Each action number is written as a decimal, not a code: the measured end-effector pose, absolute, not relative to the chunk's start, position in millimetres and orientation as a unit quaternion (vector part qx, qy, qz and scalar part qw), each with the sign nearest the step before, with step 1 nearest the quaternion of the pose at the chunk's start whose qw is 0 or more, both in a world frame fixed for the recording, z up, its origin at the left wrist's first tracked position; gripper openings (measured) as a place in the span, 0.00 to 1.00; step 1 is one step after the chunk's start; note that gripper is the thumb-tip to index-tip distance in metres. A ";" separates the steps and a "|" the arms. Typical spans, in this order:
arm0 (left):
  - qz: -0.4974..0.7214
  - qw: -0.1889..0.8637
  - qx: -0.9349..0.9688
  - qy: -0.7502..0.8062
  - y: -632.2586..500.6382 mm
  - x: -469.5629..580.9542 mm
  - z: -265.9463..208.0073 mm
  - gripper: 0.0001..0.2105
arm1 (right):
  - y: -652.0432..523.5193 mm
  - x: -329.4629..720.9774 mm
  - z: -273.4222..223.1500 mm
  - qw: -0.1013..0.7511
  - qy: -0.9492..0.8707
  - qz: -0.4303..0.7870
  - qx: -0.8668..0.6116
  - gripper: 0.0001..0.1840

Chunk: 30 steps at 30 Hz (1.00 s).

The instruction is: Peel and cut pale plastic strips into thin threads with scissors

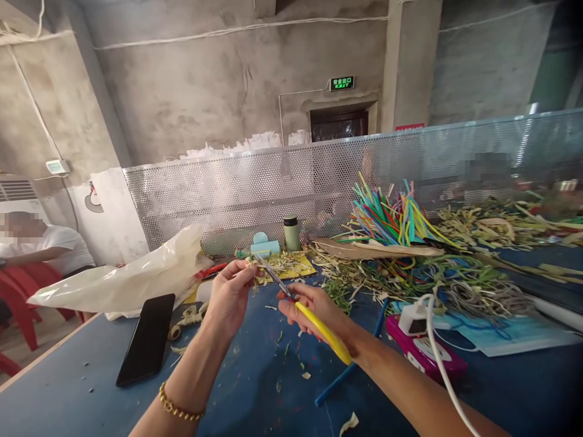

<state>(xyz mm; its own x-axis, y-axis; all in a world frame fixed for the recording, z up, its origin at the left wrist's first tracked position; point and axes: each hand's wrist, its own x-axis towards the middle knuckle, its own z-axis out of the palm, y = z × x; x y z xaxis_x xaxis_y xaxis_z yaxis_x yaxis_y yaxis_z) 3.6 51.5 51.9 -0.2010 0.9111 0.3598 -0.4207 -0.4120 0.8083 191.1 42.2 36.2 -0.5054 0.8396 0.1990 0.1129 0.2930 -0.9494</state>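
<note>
Near the middle of the frame, the person's left hand (231, 296) has thumb and fingertips drawn together on a pale scrap (250, 264), too small and partly covered for me to make out its shape. Just right of it, the right hand (326, 307) is curled around yellow-handled scissors (314, 323), whose blades point up and left toward the pinched fingertips; I can't tell whether they touch the scrap. A beaded bracelet (181, 408) circles the left wrist. Both hands are above a blue bench (255, 394) flecked with trimmings. A black phone (146, 340) lies at lower left, with a pale plastic bag (132, 279) behind it. Past the hands, at centre, a green bottle (291, 235) with a dark cap stands upright beside a yellow sheet (304, 266) strewn with shreds. Right of centre, a bundle of coloured stems (387, 215) fans out over heaped dry strips. Toward the lower right there's a magenta power strip (444, 362) with a white charger (413, 318) on it, and a blue face mask (514, 334) near by. At the left edge, a person in a white shirt (68, 246) sits by red chairs (34, 282).
</note>
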 end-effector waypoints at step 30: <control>0.651 0.402 0.501 0.403 47.3 -14.8 58.8 0.11 | 57.9 210.2 44.0 0.450 -0.715 0.421 -0.331 0.28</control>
<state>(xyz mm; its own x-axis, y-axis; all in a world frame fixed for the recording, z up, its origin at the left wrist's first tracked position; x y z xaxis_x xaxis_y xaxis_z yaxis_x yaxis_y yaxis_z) -14.8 47.3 58.8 -0.1736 0.9284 0.3286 -0.1199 -0.3511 0.9286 210.2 57.9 44.0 -0.3758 0.8521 0.3642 0.0951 0.4264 -0.8995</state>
